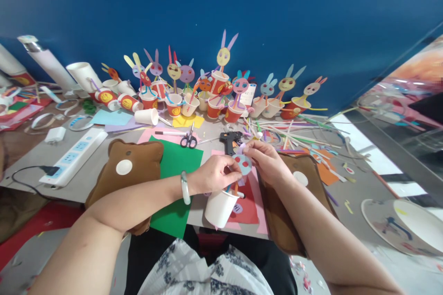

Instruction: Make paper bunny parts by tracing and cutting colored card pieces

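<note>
My left hand point(218, 173) pinches a light-blue paper face point(245, 168) with two red spots on it by its left edge. At the disc's upper right, my right hand point(266, 156) is closed on a small lilac paper strip point(241, 148), whose lower end meets or overlaps the disc; I cannot tell if it is fixed. Below the disc stands a white paper cup point(220, 210), with blue and orange stems rising from its mouth. Red paper point(248, 209) lies beside the cup. Just beyond my hands is a black glue gun point(230, 141).
Scissors point(188, 140) lie on green paper point(177, 193). Brown cushions point(126, 166) flank the work spot. Several paper cups with rabbit faces point(223, 56) line the blue wall. Coloured sticks point(287, 133) are scattered right; a power strip point(74, 157) lies left. A round container point(404, 226) stands lower right.
</note>
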A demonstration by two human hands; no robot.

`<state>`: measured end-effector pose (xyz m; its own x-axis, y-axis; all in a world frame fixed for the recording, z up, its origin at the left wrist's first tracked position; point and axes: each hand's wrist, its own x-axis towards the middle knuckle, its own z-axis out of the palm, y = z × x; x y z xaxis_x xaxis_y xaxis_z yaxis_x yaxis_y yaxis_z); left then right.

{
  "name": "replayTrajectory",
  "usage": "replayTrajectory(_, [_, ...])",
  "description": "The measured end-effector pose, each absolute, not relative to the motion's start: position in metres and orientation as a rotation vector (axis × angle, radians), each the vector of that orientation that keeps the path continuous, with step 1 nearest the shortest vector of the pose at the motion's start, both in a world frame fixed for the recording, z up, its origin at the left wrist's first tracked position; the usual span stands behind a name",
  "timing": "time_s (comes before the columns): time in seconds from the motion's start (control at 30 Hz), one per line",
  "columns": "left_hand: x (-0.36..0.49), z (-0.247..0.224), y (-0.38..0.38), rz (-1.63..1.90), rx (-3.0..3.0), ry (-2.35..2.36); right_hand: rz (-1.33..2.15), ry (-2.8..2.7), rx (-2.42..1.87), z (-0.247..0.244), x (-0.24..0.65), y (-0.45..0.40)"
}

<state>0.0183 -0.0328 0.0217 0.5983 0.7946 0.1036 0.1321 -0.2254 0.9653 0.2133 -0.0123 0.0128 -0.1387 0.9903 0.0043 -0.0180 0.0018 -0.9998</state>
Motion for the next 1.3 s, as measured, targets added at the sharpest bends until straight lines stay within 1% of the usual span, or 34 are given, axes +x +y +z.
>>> replayTrajectory(0.7, [0.019, 0.025, -0.035, 0.715, 1.699, 0.791, 1.216, -1.323, -1.115, 0.017, 0.209, -0.018])
replayTrajectory(1.03, [0.019, 0.022, -0.034, 0.71, 1.689, 0.804, 1.226, -1.311, -1.076, 0.019, 0.206, -0.019])
replayTrajectory(1.3, [0.02, 0.019, -0.034, 0.697, 1.624, 0.787, 1.102, -1.33, -1.079, 0.022, 0.202, -0.023])
